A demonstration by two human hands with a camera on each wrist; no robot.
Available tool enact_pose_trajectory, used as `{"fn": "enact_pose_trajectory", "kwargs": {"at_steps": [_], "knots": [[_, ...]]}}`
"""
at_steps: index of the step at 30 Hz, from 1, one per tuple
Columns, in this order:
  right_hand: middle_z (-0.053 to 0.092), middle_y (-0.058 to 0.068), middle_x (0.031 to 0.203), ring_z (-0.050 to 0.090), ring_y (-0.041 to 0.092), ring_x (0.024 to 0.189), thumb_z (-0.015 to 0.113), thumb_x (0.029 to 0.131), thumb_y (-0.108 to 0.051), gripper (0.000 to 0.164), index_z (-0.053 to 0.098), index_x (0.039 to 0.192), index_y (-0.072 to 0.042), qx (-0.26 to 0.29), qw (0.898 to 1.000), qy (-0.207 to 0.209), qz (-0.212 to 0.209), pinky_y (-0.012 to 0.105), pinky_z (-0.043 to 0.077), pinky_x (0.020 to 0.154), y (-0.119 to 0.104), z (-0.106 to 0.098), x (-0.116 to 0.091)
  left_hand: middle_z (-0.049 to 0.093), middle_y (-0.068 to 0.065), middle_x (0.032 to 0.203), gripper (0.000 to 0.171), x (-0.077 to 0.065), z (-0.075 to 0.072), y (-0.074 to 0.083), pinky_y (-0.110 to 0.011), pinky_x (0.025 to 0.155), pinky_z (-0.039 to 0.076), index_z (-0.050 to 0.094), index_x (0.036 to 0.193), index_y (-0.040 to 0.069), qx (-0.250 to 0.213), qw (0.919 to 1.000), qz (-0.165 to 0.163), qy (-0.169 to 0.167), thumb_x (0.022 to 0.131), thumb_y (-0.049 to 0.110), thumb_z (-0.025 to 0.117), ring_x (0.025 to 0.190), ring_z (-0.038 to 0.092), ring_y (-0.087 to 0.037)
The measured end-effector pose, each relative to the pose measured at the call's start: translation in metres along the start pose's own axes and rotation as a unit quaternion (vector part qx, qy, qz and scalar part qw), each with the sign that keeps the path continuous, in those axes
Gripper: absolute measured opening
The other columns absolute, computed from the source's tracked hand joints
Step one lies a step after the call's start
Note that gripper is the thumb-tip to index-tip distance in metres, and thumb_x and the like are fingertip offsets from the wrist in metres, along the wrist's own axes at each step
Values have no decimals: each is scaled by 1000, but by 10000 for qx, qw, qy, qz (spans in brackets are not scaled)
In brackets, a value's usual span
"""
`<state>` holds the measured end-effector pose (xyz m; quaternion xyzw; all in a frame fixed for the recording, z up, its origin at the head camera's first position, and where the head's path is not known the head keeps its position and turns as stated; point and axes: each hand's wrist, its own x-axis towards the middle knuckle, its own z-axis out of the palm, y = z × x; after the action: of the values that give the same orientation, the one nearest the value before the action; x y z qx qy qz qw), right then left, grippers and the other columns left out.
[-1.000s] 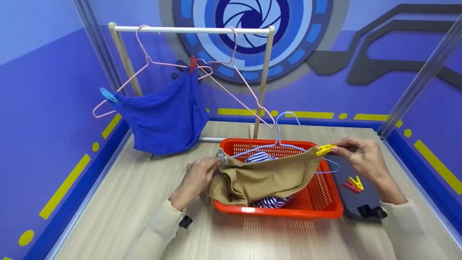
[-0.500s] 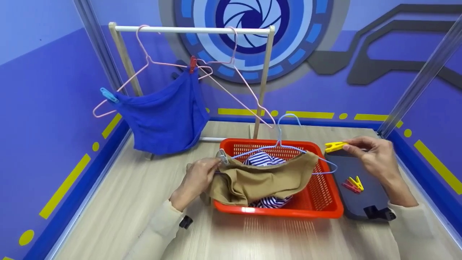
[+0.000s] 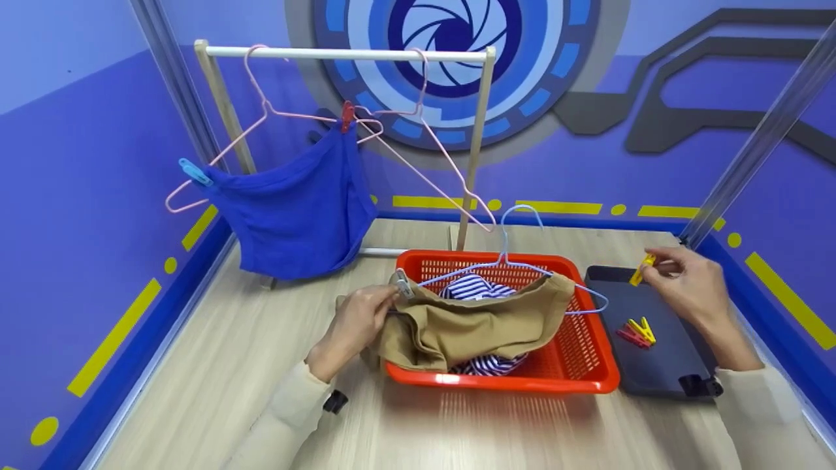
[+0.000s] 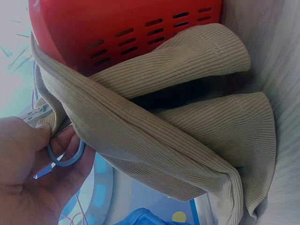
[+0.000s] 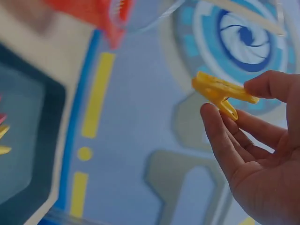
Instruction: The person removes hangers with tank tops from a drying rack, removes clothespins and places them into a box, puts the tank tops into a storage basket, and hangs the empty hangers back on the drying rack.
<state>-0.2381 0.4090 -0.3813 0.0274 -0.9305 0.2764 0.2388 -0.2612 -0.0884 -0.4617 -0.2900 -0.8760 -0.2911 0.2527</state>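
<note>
Tan pants (image 3: 486, 323) hang from a light blue hanger (image 3: 504, 245) over the basket's near left side. A grey clothespin (image 3: 403, 284) clips their left waist corner to it. My left hand (image 3: 356, 320) pinches that corner beside the clip; in the left wrist view the hanger's blue end (image 4: 68, 161) loops over my fingers. The pants' right corner (image 3: 560, 290) lies along the hanger without a clip. Above the dark tray, my right hand (image 3: 692, 287) holds a yellow clothespin (image 5: 225, 91) between thumb and fingers, apart from the pants.
A red basket (image 3: 503, 382) holds striped cloth (image 3: 473, 287). On the dark grey tray (image 3: 666, 372) lie red (image 3: 632, 336) and yellow clothespins (image 3: 645, 329). Behind, a rack (image 3: 346, 54) carries pink hangers (image 3: 450, 156) and a clipped blue garment (image 3: 300, 209).
My right hand has drawn the yellow clothespin off the pants' right corner and moved right, over the tray, turning the clip more upright. My left hand keeps its place.
</note>
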Motion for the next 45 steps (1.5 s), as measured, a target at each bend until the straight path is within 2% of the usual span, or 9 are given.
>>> {"fn": "enact_pose_trajectory", "kwargs": {"at_steps": [6,10,14,22,28,35,38,41,45], "knots": [[69,29,98,69,38,82,69,86,-13,38,65,116,9,-658,9937,-906,9,34,57,65,38,21,0,73,-2,87,12,0,0,1,-34,68,57,73,100,12,157,9998,-74,-10,96,17,62,81,71,-18],[68,28,98,66,35,81,68,87,-16,44,61,119,13,-845,9834,-1581,286,54,56,75,59,32,-1,74,-4,91,13,0,0,1,-35,72,58,74,102,11,67,10000,-70,-1,96,16,63,84,72,-19],[67,25,95,62,28,76,68,87,-18,46,60,119,15,-978,9731,-2039,446,54,56,77,73,41,-1,74,-5,92,13,1,0,1,-36,75,58,73,103,9,-36,10000,-30,-25,96,15,63,86,72,-20],[66,29,104,66,35,83,70,87,-21,49,59,122,11,-981,9691,-2216,454,52,57,74,81,53,-4,73,-3,87,12,2,0,2,-35,74,57,72,98,11,-59,9999,-45,-104,97,16,61,83,71,-19],[67,29,106,66,40,90,68,89,-16,38,62,119,8,-820,9806,-1767,203,56,56,79,62,43,0,72,-3,86,13,2,0,2,-35,72,57,73,99,11,-41,9999,-49,-101,97,16,61,80,70,-18],[70,25,97,66,36,80,68,89,-13,28,67,112,4,-762,9926,-691,-643,58,53,75,15,19,4,73,-3,87,13,1,-2,1,-34,73,57,73,101,10,-60,9999,-80,-128,97,16,62,81,70,-18],[70,23,97,68,36,78,68,89,-10,24,69,108,2,-707,9921,-184,-1016,33,58,72,-11,10,2,74,-3,91,14,1,-3,0,-35,76,57,73,102,11,-36,9997,-129,-192,97,17,62,85,71,-18],[70,20,99,70,34,77,68,88,-8,20,70,106,1,-484,9906,226,-1262,1,45,70,-40,3,-1,74,-2,93,15,0,-4,-1,-35,77,57,73,103,12,-15,9994,-205,-269,97,19,61,88,71,-18],[72,13,100,68,25,79,70,87,-6,18,72,105,-2,-173,9852,629,-1583,-7,34,74,-81,-3,-5,74,-2,94,15,0,-5,-1,-36,78,57,72,103,12,-92,9991,-226,-347,98,19,60,89,71,-19]]}}
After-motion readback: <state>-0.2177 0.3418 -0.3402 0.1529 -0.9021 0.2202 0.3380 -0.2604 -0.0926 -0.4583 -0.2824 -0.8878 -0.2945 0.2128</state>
